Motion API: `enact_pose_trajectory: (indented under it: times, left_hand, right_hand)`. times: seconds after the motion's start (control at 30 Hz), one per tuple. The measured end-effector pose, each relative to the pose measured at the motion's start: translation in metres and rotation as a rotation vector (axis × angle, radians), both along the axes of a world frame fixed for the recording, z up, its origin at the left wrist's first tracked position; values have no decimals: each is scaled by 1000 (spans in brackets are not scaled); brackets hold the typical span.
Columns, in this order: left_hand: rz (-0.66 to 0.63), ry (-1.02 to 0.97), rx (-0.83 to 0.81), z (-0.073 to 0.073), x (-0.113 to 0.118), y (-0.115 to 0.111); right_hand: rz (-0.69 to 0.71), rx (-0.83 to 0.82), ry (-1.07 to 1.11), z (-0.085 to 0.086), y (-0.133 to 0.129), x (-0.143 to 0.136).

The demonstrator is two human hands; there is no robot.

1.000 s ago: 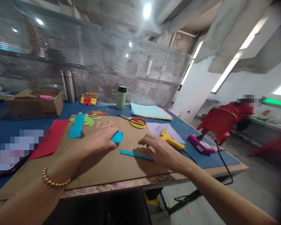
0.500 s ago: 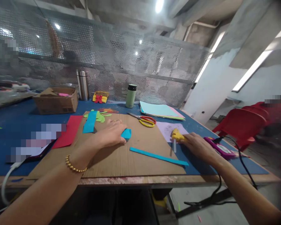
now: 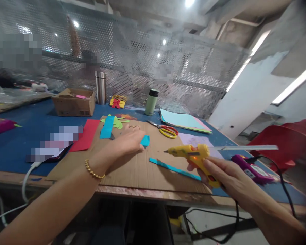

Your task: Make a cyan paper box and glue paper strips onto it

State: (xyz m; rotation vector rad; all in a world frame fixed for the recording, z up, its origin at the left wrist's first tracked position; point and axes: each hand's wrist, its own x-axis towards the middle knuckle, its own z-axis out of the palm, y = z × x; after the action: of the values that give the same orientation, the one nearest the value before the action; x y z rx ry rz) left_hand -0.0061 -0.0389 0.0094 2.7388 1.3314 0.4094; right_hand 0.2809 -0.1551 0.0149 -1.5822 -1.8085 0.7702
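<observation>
The yellow glue gun was gripped in the right hand above a cardboard sheet, its nozzle pointing left, while the left hand held a blue paper piece against the cardboard.

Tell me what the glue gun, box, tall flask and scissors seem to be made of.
Glue gun: probably hard plastic, smooth, bright yellow.
Box: cardboard, matte brown, with creased flaps.
Tall flask: likely brushed steel, from its silvery vertical highlights.
Scissors: grey, probably metal blades; red and yellow handles look like plastic or a coating, unclear which.
</observation>
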Motion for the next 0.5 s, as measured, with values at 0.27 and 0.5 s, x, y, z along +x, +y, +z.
enact_pose_trajectory:
  times: [0.27, 0.5]
  left_hand:
    - [46, 92, -43, 2, 4, -2]
    - [26, 87, -18, -1, 3, 1]
  right_hand:
    - [83, -24, -46, -9, 2, -15]
    - [114, -7, -12, -11, 10, -29]
